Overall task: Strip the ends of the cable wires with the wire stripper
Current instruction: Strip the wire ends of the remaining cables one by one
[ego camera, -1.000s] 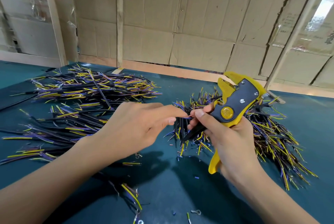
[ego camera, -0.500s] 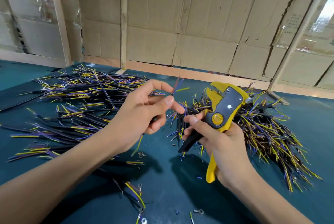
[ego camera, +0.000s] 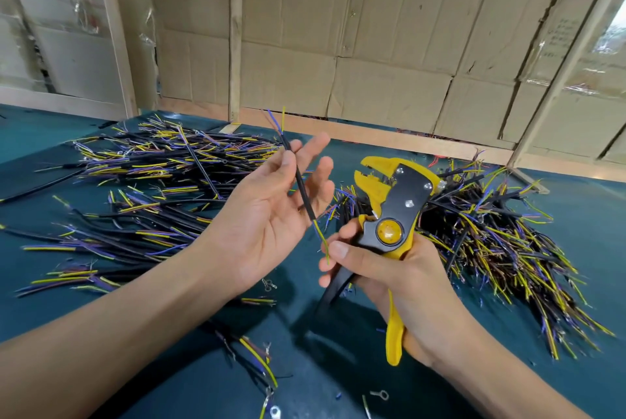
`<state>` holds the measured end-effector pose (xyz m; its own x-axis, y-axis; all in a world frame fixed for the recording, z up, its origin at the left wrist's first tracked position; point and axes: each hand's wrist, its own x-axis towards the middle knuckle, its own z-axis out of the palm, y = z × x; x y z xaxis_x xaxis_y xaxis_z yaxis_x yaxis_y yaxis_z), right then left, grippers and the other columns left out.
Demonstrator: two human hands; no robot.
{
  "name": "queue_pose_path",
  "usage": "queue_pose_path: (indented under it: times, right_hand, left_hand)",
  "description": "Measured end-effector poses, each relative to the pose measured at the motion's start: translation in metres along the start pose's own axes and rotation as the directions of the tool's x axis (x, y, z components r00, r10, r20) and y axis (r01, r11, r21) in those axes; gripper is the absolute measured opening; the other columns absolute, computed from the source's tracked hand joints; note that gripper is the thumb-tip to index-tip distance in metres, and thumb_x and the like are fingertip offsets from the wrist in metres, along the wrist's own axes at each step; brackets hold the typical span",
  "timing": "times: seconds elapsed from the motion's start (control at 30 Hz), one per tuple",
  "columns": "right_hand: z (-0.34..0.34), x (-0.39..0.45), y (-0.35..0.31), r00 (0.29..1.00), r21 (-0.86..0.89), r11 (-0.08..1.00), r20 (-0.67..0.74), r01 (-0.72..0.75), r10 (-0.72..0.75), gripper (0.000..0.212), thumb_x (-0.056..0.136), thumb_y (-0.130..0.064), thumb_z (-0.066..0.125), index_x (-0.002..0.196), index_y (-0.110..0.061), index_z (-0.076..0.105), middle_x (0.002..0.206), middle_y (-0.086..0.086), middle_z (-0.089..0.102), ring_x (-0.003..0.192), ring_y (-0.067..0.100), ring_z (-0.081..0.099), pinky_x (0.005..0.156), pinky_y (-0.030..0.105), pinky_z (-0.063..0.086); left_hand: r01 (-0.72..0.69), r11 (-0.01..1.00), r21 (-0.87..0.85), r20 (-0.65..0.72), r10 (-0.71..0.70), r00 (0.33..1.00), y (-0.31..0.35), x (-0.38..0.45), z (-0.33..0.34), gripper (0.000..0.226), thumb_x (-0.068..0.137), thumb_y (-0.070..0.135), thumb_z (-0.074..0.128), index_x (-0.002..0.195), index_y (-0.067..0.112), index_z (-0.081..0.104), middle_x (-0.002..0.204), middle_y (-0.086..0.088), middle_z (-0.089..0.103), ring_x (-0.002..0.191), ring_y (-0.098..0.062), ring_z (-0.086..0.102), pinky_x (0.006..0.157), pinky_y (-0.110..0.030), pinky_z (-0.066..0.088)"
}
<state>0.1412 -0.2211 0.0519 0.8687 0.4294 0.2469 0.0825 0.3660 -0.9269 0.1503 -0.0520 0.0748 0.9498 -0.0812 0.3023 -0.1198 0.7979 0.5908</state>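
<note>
My left hand (ego camera: 271, 215) is turned palm up and pinches a short black cable (ego camera: 302, 185) between thumb and a finger, the other fingers spread. The cable stands nearly upright, with blue and yellow wires fanning out at its top and a yellow and a blue wire hanging from its lower end. My right hand (ego camera: 389, 280) grips the yellow and black wire stripper (ego camera: 393, 212) by its handles, jaws pointing up and left. The hanging wire ends reach down to my right thumb. The stripper's jaws are apart from the cable.
A large heap of black cables (ego camera: 152, 181) with yellow and purple wire ends lies on the left of the teal table (ego camera: 338, 368). A second heap (ego camera: 501, 242) lies right of the stripper. Loose wire scraps and ring terminals (ego camera: 379, 395) dot the near table. Cardboard walls stand behind.
My left hand has turned palm up and opened its fingers, raising the cable upright. The right hand with the stripper has stayed close by, now touching the lower wire ends.
</note>
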Motion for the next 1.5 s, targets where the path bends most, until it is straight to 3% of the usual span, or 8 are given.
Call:
queue_pose_path:
  times: [0.27, 0.57, 0.87, 0.97, 1.07, 1.27, 1.33, 1.5]
  right_hand:
    - [-0.004, 0.002, -0.003, 0.999, -0.035, 0.998, -0.008, -0.05, 0.05, 0.018, 0.07, 0.006, 0.076, 0.082, -0.007, 0.071, 0.074, 0.021, 0.062, 0.067, 0.035, 0.061, 0.065, 0.042, 0.057]
    - [-0.006, 0.006, -0.006, 0.999, 0.055, 0.998, -0.041, -0.01, 0.012, 0.013, 0.073, 0.007, 0.073, 0.082, -0.002, 0.07, 0.076, 0.019, 0.062, 0.061, 0.033, 0.06, 0.065, 0.046, 0.056]
    - [-0.012, 0.008, -0.007, 0.996, 0.028, 0.999, -0.088, 0.024, -0.021, 0.017, 0.073, 0.003, 0.074, 0.089, 0.004, 0.066, 0.076, 0.022, 0.061, 0.063, 0.032, 0.061, 0.064, 0.045, 0.056]
    - [-0.014, 0.009, -0.007, 0.985, -0.043, 0.997, -0.154, 0.067, -0.073, 0.028, 0.074, 0.001, 0.081, 0.09, 0.012, 0.062, 0.076, 0.02, 0.061, 0.064, 0.032, 0.06, 0.062, 0.042, 0.057]
    - [-0.017, 0.01, -0.012, 0.969, -0.015, 0.991, -0.206, 0.134, -0.134, 0.02, 0.077, -0.009, 0.076, 0.089, 0.005, 0.068, 0.08, 0.022, 0.065, 0.064, 0.031, 0.06, 0.062, 0.042, 0.057]
    - [-0.024, 0.012, -0.025, 0.972, 0.068, 0.98, -0.155, 0.188, -0.175, 0.009, 0.082, -0.003, 0.069, 0.089, 0.001, 0.066, 0.072, 0.016, 0.06, 0.063, 0.028, 0.058, 0.059, 0.039, 0.053]
    - [-0.023, 0.012, -0.025, 0.971, 0.07, 0.978, -0.154, 0.195, -0.183, 0.007, 0.082, -0.002, 0.068, 0.088, 0.001, 0.066, 0.069, 0.015, 0.058, 0.061, 0.029, 0.057, 0.059, 0.039, 0.052]
    - [-0.022, 0.012, -0.023, 0.952, 0.062, 0.971, -0.221, 0.233, -0.214, 0.01, 0.08, 0.002, 0.07, 0.087, -0.001, 0.064, 0.07, 0.016, 0.059, 0.06, 0.029, 0.058, 0.06, 0.038, 0.054]
  left_hand:
    - [-0.043, 0.963, 0.266, -0.038, 0.055, 0.998, -0.005, -0.002, -0.001, 0.011, 0.097, 0.023, 0.054, 0.108, 0.021, 0.054, 0.12, -0.007, 0.071, 0.086, -0.019, 0.071, 0.065, -0.03, 0.057]
    - [-0.009, 0.854, 0.521, 0.051, -0.021, 0.998, -0.002, -0.005, 0.001, 0.052, 0.082, 0.006, 0.073, 0.129, 0.005, 0.051, 0.089, -0.025, 0.067, 0.071, -0.035, 0.06, 0.059, -0.04, 0.052]
    - [-0.003, 0.79, 0.613, 0.029, -0.018, 0.999, 0.0, -0.004, 0.005, 0.059, 0.074, 0.017, 0.074, 0.13, 0.014, 0.053, 0.073, -0.013, 0.066, 0.057, -0.019, 0.057, 0.053, -0.028, 0.049]
    - [-0.073, 0.616, 0.784, 0.121, -0.036, 0.992, 0.004, -0.006, 0.002, 0.051, 0.081, 0.01, 0.074, 0.128, 0.015, 0.056, 0.071, -0.01, 0.066, 0.061, -0.021, 0.058, 0.061, -0.031, 0.052]
    - [-0.097, 0.47, 0.877, 0.188, -0.151, 0.97, 0.008, -0.008, -0.002, 0.045, 0.082, 0.008, 0.073, 0.125, 0.014, 0.058, 0.069, -0.007, 0.068, 0.062, -0.023, 0.059, 0.067, -0.03, 0.052]
    - [0.125, 0.514, 0.849, 0.201, -0.532, 0.823, 0.014, -0.015, 0.0, 0.039, 0.083, 0.002, 0.064, 0.123, 0.003, 0.06, 0.068, -0.006, 0.069, 0.055, -0.024, 0.06, 0.059, -0.024, 0.05]
    - [0.139, 0.487, 0.862, 0.188, -0.562, 0.805, 0.015, -0.016, 0.0, 0.041, 0.082, 0.001, 0.062, 0.123, -0.002, 0.058, 0.071, -0.003, 0.071, 0.055, -0.014, 0.063, 0.057, -0.023, 0.05]
    - [0.178, 0.464, 0.868, 0.154, -0.591, 0.792, 0.02, -0.013, 0.0, 0.044, 0.075, 0.015, 0.066, 0.119, 0.009, 0.064, 0.069, -0.028, 0.065, 0.053, -0.03, 0.051, 0.057, -0.035, 0.047]
